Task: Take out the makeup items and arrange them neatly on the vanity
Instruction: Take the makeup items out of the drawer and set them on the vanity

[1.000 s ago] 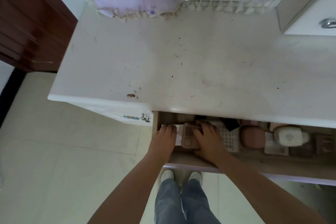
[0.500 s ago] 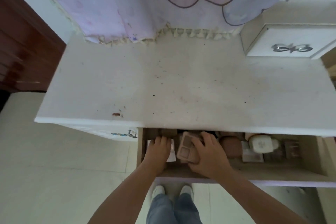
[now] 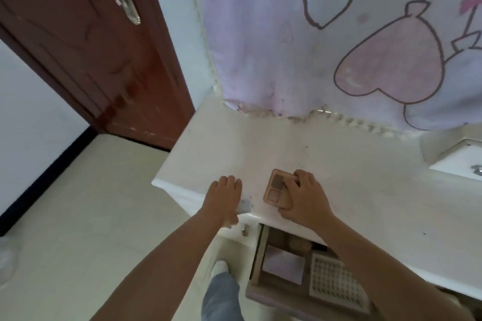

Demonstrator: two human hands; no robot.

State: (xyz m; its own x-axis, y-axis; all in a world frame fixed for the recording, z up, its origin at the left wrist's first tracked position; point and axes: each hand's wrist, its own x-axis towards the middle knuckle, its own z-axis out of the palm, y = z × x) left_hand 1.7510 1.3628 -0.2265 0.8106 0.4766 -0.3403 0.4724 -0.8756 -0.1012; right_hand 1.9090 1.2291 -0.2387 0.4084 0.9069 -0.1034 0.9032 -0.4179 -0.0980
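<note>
A pink-brown eyeshadow palette (image 3: 277, 191) lies on the white vanity top (image 3: 339, 164) near its front left corner. My right hand (image 3: 303, 197) grips its right side, fingers curled over the top edge. My left hand (image 3: 224, 198) rests on the vanity's front edge to the left, over a small pale flat thing that is mostly hidden. Below the top, the open drawer (image 3: 257, 255) shows a white flat card (image 3: 283, 263) and a white gridded palette (image 3: 336, 284); my right forearm covers the rest.
A pink cloth with heart prints (image 3: 339, 47) hangs over the back of the vanity. A small white drawer unit (image 3: 459, 161) stands at the right. A brown door (image 3: 91, 41) is to the left, above the beige tiled floor (image 3: 91, 216).
My right hand has lifted the eyeshadow palette out of the drawer onto the vanity top. My left hand has come up from the drawer to the front edge. The view has swung left and up.
</note>
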